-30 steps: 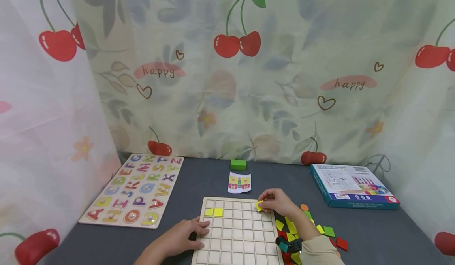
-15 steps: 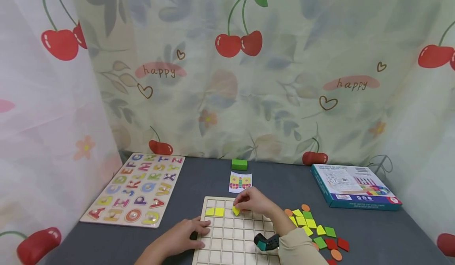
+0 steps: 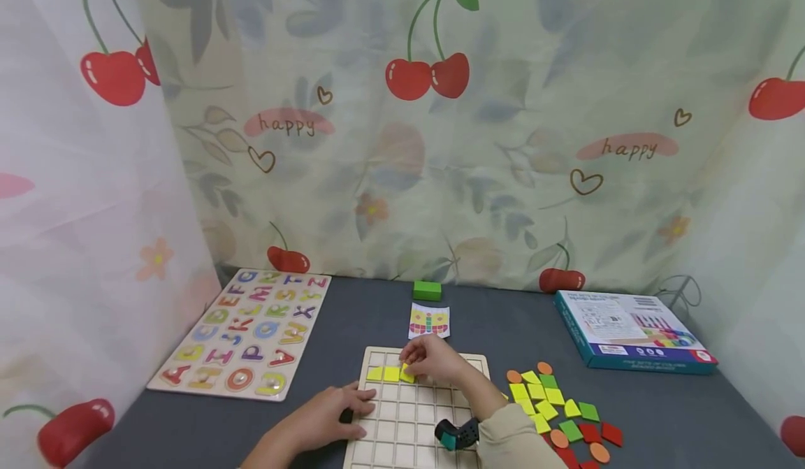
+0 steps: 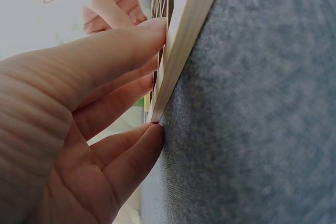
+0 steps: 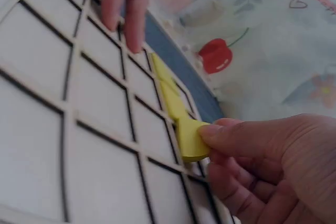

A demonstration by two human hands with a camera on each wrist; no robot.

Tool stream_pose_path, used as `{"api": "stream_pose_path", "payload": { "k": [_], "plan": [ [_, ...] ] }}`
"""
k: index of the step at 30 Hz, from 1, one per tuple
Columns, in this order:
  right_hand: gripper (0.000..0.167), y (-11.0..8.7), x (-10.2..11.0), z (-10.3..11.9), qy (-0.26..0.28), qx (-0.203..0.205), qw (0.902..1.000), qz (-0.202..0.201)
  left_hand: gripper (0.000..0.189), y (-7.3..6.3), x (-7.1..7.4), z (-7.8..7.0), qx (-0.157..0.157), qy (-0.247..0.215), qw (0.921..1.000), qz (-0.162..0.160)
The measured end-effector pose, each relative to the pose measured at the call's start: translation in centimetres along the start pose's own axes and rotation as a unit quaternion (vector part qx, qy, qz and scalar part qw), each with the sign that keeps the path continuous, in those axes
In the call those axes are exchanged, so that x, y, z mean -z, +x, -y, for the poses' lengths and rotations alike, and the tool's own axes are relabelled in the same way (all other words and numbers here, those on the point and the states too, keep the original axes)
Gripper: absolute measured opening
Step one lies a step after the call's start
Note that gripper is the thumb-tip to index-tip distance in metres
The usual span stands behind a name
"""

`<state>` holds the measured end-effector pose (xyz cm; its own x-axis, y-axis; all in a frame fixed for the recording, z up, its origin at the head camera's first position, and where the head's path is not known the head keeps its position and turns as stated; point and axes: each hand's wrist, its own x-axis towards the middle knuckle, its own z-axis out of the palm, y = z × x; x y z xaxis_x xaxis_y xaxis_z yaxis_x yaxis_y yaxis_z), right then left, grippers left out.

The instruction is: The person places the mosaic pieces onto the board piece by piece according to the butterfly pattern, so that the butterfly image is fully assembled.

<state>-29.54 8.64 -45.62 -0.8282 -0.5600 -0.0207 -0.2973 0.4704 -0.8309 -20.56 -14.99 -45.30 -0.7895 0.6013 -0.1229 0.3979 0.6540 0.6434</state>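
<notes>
My right hand (image 3: pixel 434 358) pinches a yellow tile (image 5: pixel 190 139) with one rounded side between thumb and fingers. In the head view it is over the second row of the wooden grid board (image 3: pixel 405 413), just right of two flat yellow tiles, one at the left (image 3: pixel 374 373) and one beside it (image 3: pixel 391 374). In the right wrist view the held tile is tilted, its end close to the tile in the neighbouring cell. My left hand (image 3: pixel 327 416) rests its fingertips and thumb along the board's left edge (image 4: pixel 181 51), fingers loosely extended.
Yellow, green, red and orange tiles (image 3: pixel 547 395) lie loose right of the board. Behind it are a butterfly pattern card (image 3: pixel 429 321) and a green block (image 3: pixel 427 291). An alphabet puzzle board (image 3: pixel 242 333) lies at left, a flat box (image 3: pixel 634 331) at right.
My right hand has moved left across the board with the yellow tile, from the far right columns to beside the two yellow tiles. The left hand has stayed at the board's edge.
</notes>
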Motion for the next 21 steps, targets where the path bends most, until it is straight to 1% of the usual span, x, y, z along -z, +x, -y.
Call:
{"api": "stream_pose_path", "payload": {
  "k": [3, 7, 14, 17, 21],
  "plan": [
    [0.010, -0.3, -0.2, -0.2, 0.009, 0.002, 0.9999, -0.007, 0.044, 0.0, 0.0, 0.0, 0.000, 0.001, 1.0000, 0.001],
    [0.011, -0.6, -0.3, -0.4, -0.002, 0.011, 0.9998, -0.014, 0.044, 0.0, 0.0, 0.0, 0.002, -0.001, 1.0000, 0.002],
    [0.007, -0.9, -0.4, -0.6, -0.016, 0.014, 0.9996, -0.019, 0.044, 0.0, 0.0, 0.1, 0.000, -0.004, 1.0000, 0.000],
    [0.008, -1.2, -0.2, -0.6, 0.000, 0.008, 0.9998, -0.018, 0.044, 0.0, 0.0, 0.0, 0.000, -0.005, 1.0000, 0.001],
    [0.014, -2.2, 0.4, -0.8, 0.051, -0.019, 0.9984, -0.015, 0.044, 0.0, 0.0, 0.0, -0.001, -0.003, 1.0000, 0.001]
  ]
}}
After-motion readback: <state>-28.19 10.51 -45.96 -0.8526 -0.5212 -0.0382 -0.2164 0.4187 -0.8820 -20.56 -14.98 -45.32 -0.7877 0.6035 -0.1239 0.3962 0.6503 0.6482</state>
